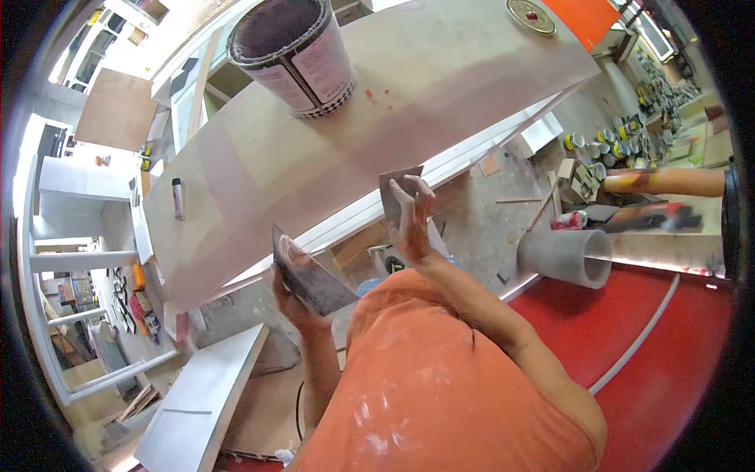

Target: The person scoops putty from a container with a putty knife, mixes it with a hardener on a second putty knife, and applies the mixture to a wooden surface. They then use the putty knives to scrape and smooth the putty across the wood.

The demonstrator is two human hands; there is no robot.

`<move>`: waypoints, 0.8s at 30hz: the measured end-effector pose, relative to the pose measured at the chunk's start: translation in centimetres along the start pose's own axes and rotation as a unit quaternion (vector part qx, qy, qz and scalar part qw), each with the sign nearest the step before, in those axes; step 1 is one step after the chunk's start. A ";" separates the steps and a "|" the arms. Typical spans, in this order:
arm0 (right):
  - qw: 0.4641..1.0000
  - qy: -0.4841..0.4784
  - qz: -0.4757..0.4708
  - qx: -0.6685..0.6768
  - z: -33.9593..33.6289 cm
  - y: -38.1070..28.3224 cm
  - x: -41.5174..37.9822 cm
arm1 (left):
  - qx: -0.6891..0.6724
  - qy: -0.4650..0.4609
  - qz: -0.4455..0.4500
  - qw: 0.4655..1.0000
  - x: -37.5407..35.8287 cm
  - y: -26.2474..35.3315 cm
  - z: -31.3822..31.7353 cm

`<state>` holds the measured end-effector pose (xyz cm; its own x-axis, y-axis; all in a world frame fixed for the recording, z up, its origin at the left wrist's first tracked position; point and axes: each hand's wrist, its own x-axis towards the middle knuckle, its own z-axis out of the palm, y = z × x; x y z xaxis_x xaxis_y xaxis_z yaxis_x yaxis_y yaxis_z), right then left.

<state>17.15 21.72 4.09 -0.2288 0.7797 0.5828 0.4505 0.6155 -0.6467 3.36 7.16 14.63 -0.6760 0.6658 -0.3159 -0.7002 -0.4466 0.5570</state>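
Observation:
My left hand [295, 303] is closed around a flat metal plate [314, 282] that carries a smear of pinkish paste near its upper corner. In my right hand [410, 216] is a thin dark spreader blade [391, 201], pinched between thumb and fingers. The two tools are apart, both near the front edge of a large curved board [275, 169] with pinkish patches. An open can [314, 71] with paste-coated inner walls stands on the board's far part. Its round lid [532, 16] lies at the upper right, and a small tube [178, 199] lies on the left.
A white panel [200, 401] leans at the lower left, below white shelving frames [82, 259]. To the right stand a translucent cylinder [562, 258], wood offcuts [578, 182] and several cans [621, 141]. The floor has a red area [629, 346].

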 end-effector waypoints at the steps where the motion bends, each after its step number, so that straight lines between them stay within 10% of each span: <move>1: 1.000 -0.018 0.001 0.020 -0.1 -0.2 -0.3 | 0.005 0.016 0.001 1.000 -0.1 -0.1 0.1; 14: 0.971 -0.131 -0.017 0.202 -9.9 -4.6 0.2 | 0.056 0.027 -0.164 0.984 -2.0 -4.1 1.4; 17: 0.896 -0.146 -0.160 0.388 -11.1 -7.7 0.3 | -0.010 -0.046 -0.223 0.974 -2.4 -5.9 1.1; 24: 0.964 -0.198 -0.113 0.140 -8.2 1.1 -0.1 | 0.211 -0.179 -0.110 0.955 -4.8 -2.5 3.0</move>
<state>24.75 21.36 7.36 -0.6299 0.5714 0.5260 0.1140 0.7380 -0.6651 9.06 6.87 17.03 -0.3490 0.9108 -0.2204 -0.6096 -0.0420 0.7916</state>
